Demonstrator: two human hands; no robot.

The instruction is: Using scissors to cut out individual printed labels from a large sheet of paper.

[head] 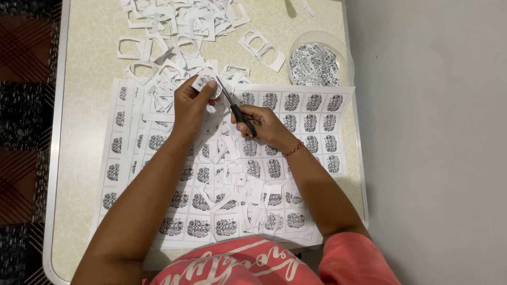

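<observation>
While a small round paper label (205,83) is pinched in the fingers of the left hand (191,104), black-handled scissors (235,110) are gripped in the right hand (265,126), blades at the label's edge, above printed sheets (311,126) and paper scraps (174,26) on the table (90,63).

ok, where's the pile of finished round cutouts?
Head view, far right of the table: the stack of round cutouts sits just above the printed sheet's top edge, beyond the right hand.

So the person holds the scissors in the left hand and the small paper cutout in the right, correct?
Not quite: the head view shows the scissors in the right hand, and the small paper cutout in the left hand.
</observation>
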